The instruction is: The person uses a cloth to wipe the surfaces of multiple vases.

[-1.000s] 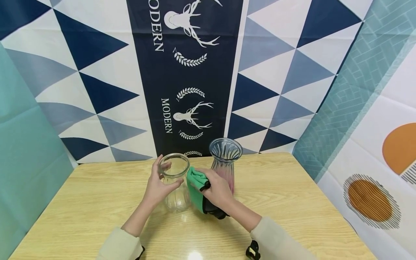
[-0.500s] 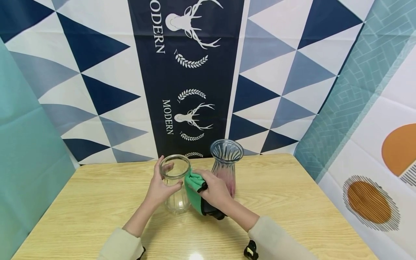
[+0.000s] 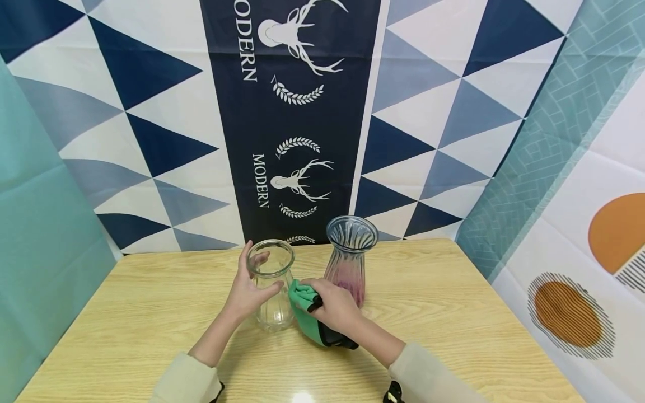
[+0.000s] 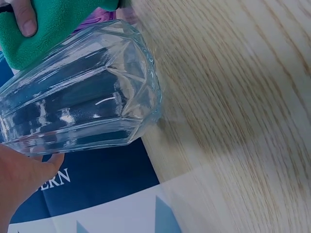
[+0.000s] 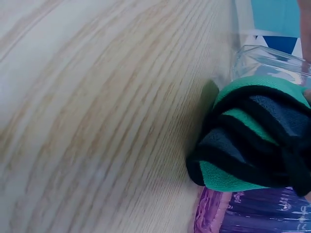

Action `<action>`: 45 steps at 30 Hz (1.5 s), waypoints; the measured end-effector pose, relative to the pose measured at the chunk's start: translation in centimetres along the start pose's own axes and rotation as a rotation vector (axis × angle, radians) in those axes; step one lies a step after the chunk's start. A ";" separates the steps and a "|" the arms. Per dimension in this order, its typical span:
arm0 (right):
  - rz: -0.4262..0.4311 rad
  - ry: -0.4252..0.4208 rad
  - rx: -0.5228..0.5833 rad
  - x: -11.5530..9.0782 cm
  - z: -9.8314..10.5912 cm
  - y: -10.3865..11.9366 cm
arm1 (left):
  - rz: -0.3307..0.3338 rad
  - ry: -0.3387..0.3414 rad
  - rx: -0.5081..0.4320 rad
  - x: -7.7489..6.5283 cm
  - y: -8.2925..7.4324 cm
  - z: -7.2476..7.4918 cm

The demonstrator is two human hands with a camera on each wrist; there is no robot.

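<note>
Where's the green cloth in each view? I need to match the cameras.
Head: lower middle, the green cloth gripped by the right hand.
Left wrist: upper left corner.
Right wrist: right side, around mid-height.
Shared landmark: the clear vase, left of it in head, below it in left wrist, above it in right wrist.

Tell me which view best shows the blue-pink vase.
Head view: the vase shows its rim and much of its body. The right wrist shows only its lower part; the left wrist, purple slivers past the cloth.
</note>
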State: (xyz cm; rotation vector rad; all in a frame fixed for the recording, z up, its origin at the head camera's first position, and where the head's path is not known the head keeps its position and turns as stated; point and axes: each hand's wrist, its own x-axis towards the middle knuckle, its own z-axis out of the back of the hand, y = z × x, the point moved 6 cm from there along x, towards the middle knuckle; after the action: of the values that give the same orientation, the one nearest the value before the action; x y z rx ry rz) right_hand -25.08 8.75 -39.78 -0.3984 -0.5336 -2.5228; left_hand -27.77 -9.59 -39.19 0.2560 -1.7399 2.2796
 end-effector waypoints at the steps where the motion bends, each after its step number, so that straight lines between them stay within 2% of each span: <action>1: 0.005 -0.006 -0.002 0.0 0.0 0.0 | 0.000 -0.001 0.010 0.0 0.0 0.0; 9: 0.023 -0.151 0.046 0.0 0.9 -0.1 | 0.001 -0.055 0.038 0.1 -0.1 0.4; 14: 0.043 -0.252 0.073 0.3 1.8 0.2 | -0.018 -0.056 0.046 0.0 -0.1 0.5; 17: 0.054 -0.282 0.093 0.4 2.0 0.5 | -0.028 -0.047 0.046 -0.1 0.0 0.5; 28: 0.053 -0.269 0.088 0.7 1.5 0.9 | -0.029 -0.011 -0.008 -0.1 0.2 0.5; 40: 0.043 -0.174 0.036 0.1 0.7 0.7 | -0.071 -0.001 -0.037 -0.2 -0.2 0.6; 45: 0.059 -0.188 0.021 0.0 0.6 0.6 | -0.079 0.007 -0.047 -0.2 -0.3 0.6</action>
State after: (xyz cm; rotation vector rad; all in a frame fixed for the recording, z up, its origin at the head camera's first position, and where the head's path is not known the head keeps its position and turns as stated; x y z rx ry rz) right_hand -24.67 8.58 -39.04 -0.6389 -0.6094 -2.4350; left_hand -27.53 -10.08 -38.85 0.3014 -1.7456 2.1790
